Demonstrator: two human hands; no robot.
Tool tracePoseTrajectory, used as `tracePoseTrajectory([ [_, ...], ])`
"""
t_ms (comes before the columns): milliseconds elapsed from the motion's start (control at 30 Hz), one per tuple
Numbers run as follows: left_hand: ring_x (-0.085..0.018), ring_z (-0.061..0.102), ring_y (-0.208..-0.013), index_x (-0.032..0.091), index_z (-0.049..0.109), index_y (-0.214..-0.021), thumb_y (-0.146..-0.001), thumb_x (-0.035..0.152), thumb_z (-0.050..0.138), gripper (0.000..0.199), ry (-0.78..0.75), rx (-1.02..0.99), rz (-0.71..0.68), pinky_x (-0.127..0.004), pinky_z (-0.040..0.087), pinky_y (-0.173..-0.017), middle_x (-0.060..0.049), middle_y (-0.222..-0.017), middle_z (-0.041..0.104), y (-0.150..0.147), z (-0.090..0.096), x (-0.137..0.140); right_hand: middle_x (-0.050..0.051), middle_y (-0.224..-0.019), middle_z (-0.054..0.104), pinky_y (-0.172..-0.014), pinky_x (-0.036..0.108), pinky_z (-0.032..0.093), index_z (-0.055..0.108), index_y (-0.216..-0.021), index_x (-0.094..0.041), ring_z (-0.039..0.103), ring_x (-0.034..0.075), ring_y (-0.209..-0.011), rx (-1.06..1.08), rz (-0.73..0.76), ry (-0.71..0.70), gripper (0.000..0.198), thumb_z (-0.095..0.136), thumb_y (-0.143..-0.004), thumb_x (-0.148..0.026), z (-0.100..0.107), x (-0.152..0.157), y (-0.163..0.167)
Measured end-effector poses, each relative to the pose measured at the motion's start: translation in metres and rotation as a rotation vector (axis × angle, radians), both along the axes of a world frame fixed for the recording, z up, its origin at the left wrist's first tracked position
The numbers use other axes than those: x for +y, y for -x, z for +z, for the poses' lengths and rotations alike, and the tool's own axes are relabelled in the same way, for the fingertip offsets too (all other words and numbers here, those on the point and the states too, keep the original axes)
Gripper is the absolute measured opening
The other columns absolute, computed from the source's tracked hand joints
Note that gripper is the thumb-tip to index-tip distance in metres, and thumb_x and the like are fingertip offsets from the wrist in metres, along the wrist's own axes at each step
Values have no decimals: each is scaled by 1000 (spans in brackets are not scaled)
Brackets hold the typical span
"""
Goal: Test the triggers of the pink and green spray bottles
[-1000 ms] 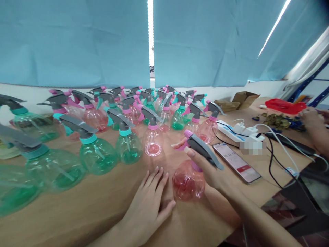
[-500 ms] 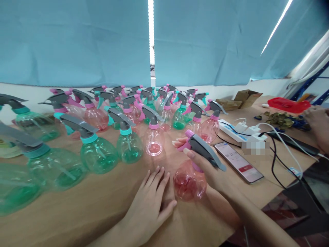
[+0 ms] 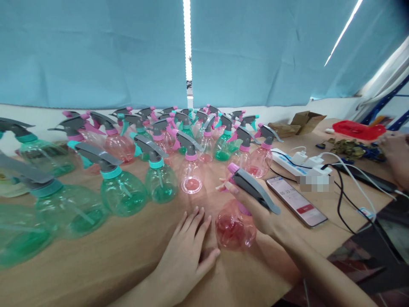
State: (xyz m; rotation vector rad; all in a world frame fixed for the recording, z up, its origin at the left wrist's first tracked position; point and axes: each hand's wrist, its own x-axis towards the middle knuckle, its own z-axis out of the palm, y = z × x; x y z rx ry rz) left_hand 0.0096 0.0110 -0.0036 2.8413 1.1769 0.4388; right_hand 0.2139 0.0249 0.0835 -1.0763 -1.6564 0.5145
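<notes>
My right hand (image 3: 244, 198) is wrapped round the neck of a pink spray bottle (image 3: 234, 226), its fingers by the pink trigger under the grey spray head. The bottle is tilted, and my palm hides part of its collar. Flat on the table lies my left hand (image 3: 188, 243), fingers stretched out, just left of that bottle and holding nothing. Ahead of my left hand stand another pink spray bottle (image 3: 191, 172) and a green spray bottle (image 3: 161, 183) with a turquoise collar.
Several more pink and green spray bottles (image 3: 123, 192) fill the table (image 3: 128, 264) to the left and back. On the right are a phone (image 3: 297, 202), a power strip (image 3: 287, 162) with cables, a cardboard box (image 3: 306, 121), a red tray (image 3: 359, 129) and another person's hand (image 3: 396, 151).
My right hand's fingers have drawn in closer round the trigger, and the spray head has shifted slightly left and down. My left hand has stayed in place.
</notes>
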Motion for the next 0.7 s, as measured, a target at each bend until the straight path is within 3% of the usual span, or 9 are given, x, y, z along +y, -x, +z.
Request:
tracePoseTrajectory([
  [200, -34, 40, -135, 10, 47, -138, -93, 46, 54, 59, -2, 25, 4, -55, 34, -109, -19, -147, 43, -1, 2, 0, -2, -62, 52, -54, 27, 48, 50, -68, -24, 57, 15, -60, -10, -3, 1, 27, 54, -89, -41, 2, -1, 1],
  [467, -34, 38, -136, 9, 47, -138, -94, 46, 52, 58, -5, 56, 3, -57, 35, -108, -20, -147, 41, -1, 2, 0, -2, -66, 60, -57, 29, 51, 60, -77, -26, 61, 17, -64, 50, 27, 13, 22, 58, -88, -45, -5, 0, -1],
  [567, -34, 38, -136, 9, 47, -138, -94, 47, 53, 59, 6, 54, 5, -56, 34, -109, -20, -147, 42, -1, 3, 0, -3, -78, 69, -68, 31, 54, 65, -89, -29, 66, 18, -73, 95, 74, -3, 12, 59, -89, -40, -2, -3, -1],
  [700, -35, 38, -136, 8, 47, -138, -93, 46, 55, 59, 45, 52, 18, -56, 32, -109, -20, -146, 42, -3, 6, -2, -1, -99, 72, -85, 37, 54, 67, -98, -31, 68, 20, -92, 91, 105, 26, 13, 56, -90, -35, -5, -2, -4],
])
